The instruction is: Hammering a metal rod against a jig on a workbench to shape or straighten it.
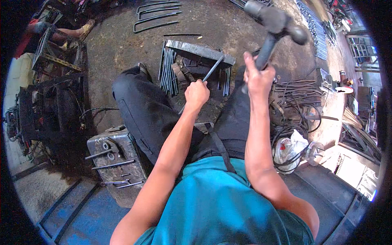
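Note:
My left hand (197,94) is closed around a thin metal rod (213,68). The rod's far end lies over a thick grey metal bar (192,48), which serves as a flat block between my knees. Raised to the right, my right hand (259,77) grips the handle of a ball-peen hammer (274,20); its head is up and away from the rod. Beside the block, by my left knee, lies a bundle of straight rods (168,71). A few more short rods (227,83) show at the block's right side.
Bent U-shaped rods (157,23) lie on the floor ahead. A metal box (116,163) with small tools on top stands at my left. Dark rods (298,87), cables and a white bag (290,149) are at my right. Another person's leg (73,32) shows at far left.

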Tool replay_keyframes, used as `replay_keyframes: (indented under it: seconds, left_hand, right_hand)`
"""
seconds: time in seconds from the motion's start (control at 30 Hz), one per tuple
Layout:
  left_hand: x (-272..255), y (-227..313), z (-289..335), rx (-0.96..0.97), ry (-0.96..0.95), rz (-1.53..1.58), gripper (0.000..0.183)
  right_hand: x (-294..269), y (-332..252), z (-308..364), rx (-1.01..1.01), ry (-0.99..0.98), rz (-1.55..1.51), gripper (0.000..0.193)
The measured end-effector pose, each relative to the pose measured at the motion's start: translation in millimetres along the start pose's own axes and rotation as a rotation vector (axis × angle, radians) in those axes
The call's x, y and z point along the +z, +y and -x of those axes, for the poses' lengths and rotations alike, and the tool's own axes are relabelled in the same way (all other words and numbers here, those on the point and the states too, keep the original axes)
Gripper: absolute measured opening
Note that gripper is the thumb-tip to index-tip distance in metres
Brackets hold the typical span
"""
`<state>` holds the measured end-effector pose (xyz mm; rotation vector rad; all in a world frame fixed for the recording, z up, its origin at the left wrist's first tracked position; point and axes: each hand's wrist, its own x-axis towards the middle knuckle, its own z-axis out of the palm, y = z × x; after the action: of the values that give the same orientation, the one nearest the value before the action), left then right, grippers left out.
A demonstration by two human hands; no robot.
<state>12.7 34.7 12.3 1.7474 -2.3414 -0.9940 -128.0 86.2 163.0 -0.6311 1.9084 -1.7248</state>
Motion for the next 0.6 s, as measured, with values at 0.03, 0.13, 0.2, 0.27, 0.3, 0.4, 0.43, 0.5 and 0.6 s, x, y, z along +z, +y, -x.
replay_keyframes:
  seconds: [0.03, 0.13, 0.2, 0.27, 0.3, 0.4, 0.43, 0.5, 0.6]
  left_hand:
    - [1, -1, 0, 0.002, 0.006, -0.005, 0.036]
    - [1, -5, -2, -0.003, 0.002, 0.001, 0.036]
    - [-1, -2, -2, 0.001, -0.001, 0.005, 0.036]
    - [-1, -2, -1, 0.002, -0.007, 0.008, 0.035]
    - [0, -2, -2, 0.01, 0.0, 0.018, 0.035]
    - [6, -8, -3, 0.026, 0.003, 0.023, 0.034]
    - [7, -10, -1, 0.029, -0.008, 0.018, 0.033]
    - [7, -12, 3, 0.003, -0.017, 0.017, 0.033]
    - [5, -4, -2, 0.003, -0.008, 0.02, 0.034]
  right_hand:
    - [4, -7, -3, -0.075, -0.004, -0.099, 0.035]
    - [14, 4, -16, -0.143, 0.051, -0.009, 0.033]
    - [7, 44, -18, -0.153, 0.014, 0.12, 0.027]
    - [8, 91, -5, -0.161, 0.134, 0.406, 0.026]
    - [5, 106, 4, 0.06, 0.059, 0.53, 0.028]
    - [-1, 141, 22, 0.141, 0.066, 0.809, 0.027]
    - [-2, 140, 26, 0.143, 0.064, 0.809, 0.027]
    - [-7, 136, 31, 0.184, 0.034, 0.752, 0.026]
    - [-24, 159, 28, 0.21, 0.033, 0.65, 0.026]
